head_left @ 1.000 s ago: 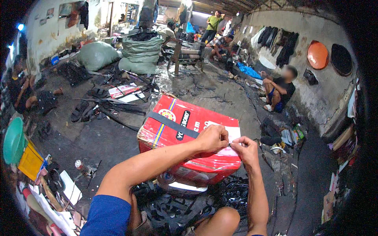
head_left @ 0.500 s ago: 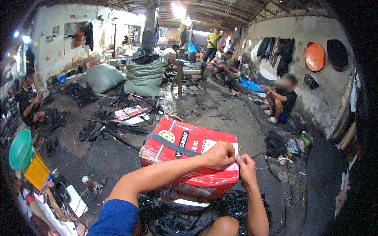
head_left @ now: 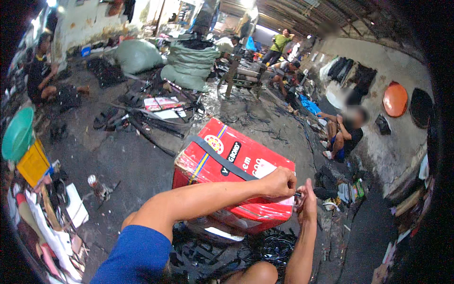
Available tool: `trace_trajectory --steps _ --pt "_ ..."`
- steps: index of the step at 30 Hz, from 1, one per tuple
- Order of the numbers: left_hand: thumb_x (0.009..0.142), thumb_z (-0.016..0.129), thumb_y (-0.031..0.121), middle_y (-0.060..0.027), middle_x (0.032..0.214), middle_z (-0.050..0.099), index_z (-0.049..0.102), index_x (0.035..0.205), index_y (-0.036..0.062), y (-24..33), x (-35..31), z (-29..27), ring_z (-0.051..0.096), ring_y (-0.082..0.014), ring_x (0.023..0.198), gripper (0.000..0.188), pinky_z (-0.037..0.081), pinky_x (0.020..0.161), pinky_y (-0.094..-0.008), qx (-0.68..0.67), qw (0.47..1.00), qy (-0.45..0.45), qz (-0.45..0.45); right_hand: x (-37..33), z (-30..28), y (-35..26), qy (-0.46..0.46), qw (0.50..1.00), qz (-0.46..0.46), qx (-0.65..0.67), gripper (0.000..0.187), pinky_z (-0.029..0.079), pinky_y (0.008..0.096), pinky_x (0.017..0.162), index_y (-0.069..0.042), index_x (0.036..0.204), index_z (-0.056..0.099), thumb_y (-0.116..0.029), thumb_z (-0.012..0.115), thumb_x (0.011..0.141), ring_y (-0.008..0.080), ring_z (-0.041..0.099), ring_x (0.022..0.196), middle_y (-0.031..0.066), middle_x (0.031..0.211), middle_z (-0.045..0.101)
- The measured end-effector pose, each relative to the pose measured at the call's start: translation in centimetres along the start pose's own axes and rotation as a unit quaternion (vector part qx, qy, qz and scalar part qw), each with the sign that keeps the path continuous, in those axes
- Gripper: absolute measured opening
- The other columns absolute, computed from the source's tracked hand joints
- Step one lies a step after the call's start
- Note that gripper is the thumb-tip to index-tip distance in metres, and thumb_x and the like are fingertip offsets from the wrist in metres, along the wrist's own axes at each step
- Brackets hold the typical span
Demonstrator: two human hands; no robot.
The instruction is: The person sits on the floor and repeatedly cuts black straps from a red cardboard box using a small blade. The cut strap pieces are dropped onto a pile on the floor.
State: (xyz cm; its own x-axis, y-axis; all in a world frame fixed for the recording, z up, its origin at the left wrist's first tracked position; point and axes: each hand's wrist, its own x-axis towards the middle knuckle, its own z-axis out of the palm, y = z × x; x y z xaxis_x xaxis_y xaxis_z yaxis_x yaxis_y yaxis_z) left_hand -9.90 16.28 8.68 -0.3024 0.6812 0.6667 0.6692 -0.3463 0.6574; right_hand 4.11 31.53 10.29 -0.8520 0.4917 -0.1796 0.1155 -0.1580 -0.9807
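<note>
Clock directions take the red box point(head_left: 215, 170) as the dial, with 12 o'clock away from the person.

1. Location. The black strap point(head_left: 221, 158) lies on the box top. It runs from the edge near 10 o'clock toward 3 o'clock, where the forearm hides it. A small dark piece point(head_left: 298, 193) shows between the hands, just past 3 o'clock. Whether strap and piece are joined cannot be told.

2. Grip. The left hand point(head_left: 281, 182) is curled closed over the box's 3 o'clock end; its fingertips are out of sight, so what it holds cannot be confirmed. The right hand point(head_left: 307, 201) is at the box's outer edge, thumb raised and fingers bent near the dark piece. Blur prevents telling whether it pinches.

3. Handling. The strap is probably light, soft along its length and hard to break. The dark piece is likely light, and small enough to slip; take it by its edges between thumb and forefinger. Take the strap flat across its width, near its end. The box appears to be stiff card with a glossy, slippery surface; brace against its top edge.

4. Surroundings. Loose black strips point(head_left: 274, 248) lie near 5 o'clock. A green basin point(head_left: 18, 135) stands well apart, between 9 and 10 o'clock.
</note>
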Motion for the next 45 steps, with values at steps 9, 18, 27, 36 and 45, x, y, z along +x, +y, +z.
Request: trace_trajectory --steps 9,18,27,36,45 --pt "0.074 0.073 0.011 -0.0155 0.074 0.071 0.072 0.073 0.0010 -0.9 -0.9 -0.9 0.069 -0.0227 0.069 0.010 0.054 0.064 -0.0362 0.027 0.999 0.012 -0.022 3.9 3.0 1.9 0.151 0.856 -0.316 -0.381 0.036 0.050 0.0434 0.069 0.005 0.087 0.067 -0.028 0.061 0.099 0.0264 0.066 0.071 0.0211 0.078 0.069" --pt "0.079 0.075 0.008 -0.0081 0.078 0.073 0.075 0.081 -0.0003 1.2 -0.1 -1.0 0.067 -0.0130 0.073 0.009 0.054 0.067 -0.0301 0.007 0.993 -0.043 -0.109 7.7 -5.8 30.4 0.240 0.904 -0.195 -0.296 0.031 0.050 0.0456 0.072 0.005 0.081 0.067 -0.025 0.071 0.090 0.0340 0.068 0.074 0.0234 0.077 0.069" --pt "0.083 0.074 0.003 -0.0055 0.087 0.070 0.074 0.082 -0.0002 2.0 0.1 -1.0 0.066 -0.0101 0.078 0.004 0.053 0.066 -0.0241 -0.002 0.992 -0.067 -0.109 4.7 -8.2 43.1 0.218 0.799 0.056 -0.558 0.024 0.057 0.0490 0.079 -0.007 0.092 0.074 -0.020 0.054 0.089 0.0315 0.067 0.101 0.0132 0.097 0.069" --pt "0.085 0.073 0.001 -0.0098 0.090 0.070 0.078 0.096 0.0014 1.7 -1.2 -1.9 0.070 -0.0206 0.077 0.012 0.055 0.068 -0.0304 0.101 0.990 -0.093 0.044 3.9 -8.3 40.5 0.248 0.827 0.086 -0.497 0.037 0.053 0.0544 0.090 0.009 0.096 0.068 -0.027 0.061 0.095 0.0500 0.067 0.100 0.0321 0.103 0.069" --pt "0.087 0.073 0.007 -0.0111 0.094 0.068 0.077 0.109 0.0070 1.5 -3.0 -2.6 0.066 -0.0311 0.086 0.022 0.056 0.077 -0.0378 0.206 0.963 -0.101 0.142 1.5 -16.9 34.4 0.385 0.789 0.044 -0.476 0.034 0.052 0.0586 0.088 0.006 0.097 0.065 -0.026 0.054 0.098 0.0525 0.067 0.097 0.0344 0.097 0.069"
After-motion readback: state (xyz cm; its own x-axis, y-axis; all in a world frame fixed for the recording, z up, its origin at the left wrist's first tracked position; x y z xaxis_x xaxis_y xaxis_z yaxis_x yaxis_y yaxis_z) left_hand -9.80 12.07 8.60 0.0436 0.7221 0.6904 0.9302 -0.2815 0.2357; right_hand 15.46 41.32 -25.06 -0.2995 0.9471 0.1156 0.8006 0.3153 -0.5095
